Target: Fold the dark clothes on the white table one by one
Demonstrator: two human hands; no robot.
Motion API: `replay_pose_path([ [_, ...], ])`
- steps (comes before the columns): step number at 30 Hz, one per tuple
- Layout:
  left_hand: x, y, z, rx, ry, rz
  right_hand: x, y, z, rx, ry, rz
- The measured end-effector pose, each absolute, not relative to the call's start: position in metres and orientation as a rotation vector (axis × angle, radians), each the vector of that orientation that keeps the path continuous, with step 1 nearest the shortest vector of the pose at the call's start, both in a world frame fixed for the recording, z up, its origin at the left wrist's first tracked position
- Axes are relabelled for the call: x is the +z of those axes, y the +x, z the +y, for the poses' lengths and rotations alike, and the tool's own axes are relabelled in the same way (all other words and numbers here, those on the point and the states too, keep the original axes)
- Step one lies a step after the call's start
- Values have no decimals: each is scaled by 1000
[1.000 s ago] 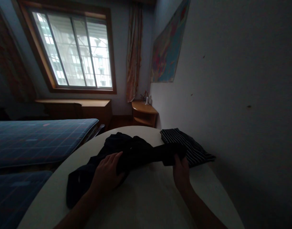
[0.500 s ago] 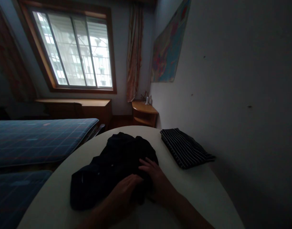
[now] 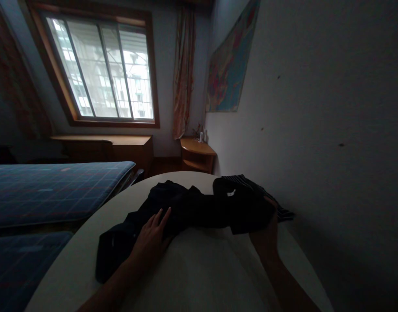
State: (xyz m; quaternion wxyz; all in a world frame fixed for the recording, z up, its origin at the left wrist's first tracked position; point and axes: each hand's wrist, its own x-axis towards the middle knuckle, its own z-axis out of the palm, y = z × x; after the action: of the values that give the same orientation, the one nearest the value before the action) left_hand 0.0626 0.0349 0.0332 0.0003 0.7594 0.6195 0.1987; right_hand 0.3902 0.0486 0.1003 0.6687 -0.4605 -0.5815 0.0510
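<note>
A dark, nearly black garment [image 3: 182, 208] with a small white mark on it lies bunched across the white round table [image 3: 192, 268]; its exact kind does not show in the dim light. My left hand [image 3: 151, 238] rests on its left part, fingers stretched and apart. At the garment's right end, my right hand [image 3: 265, 236] grips the edge, with most of its fingers hidden behind the fabric. That end lies over a black-and-white striped folded cloth [image 3: 285, 213], covering most of it.
Left of the table stand blue plaid mattresses [image 3: 56, 190]. A wooden corner shelf [image 3: 197, 147] with small items and a wooden desk [image 3: 130, 139] are at the back. The white wall [image 3: 316, 108] runs close along the right.
My hands were together at the garment's near right side half a second ago. Now the right has drawn its end rightward over the striped cloth, while the left has moved left onto the fabric.
</note>
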Motion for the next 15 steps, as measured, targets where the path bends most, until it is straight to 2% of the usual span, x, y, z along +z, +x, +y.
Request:
replay_pose_path([
  [4,51,57,38,486,2288,2022,119,394,43,-113,-872,-1089],
  [7,59,46,44,593,2089,2055,126,396,40,-183,-793,-998],
  [9,61,34,50,807,1942,2035,128,400,41,-182,-752,-954],
  [15,73,-4,58,1815,1454,1860,123,405,44,-142,-794,-971],
])
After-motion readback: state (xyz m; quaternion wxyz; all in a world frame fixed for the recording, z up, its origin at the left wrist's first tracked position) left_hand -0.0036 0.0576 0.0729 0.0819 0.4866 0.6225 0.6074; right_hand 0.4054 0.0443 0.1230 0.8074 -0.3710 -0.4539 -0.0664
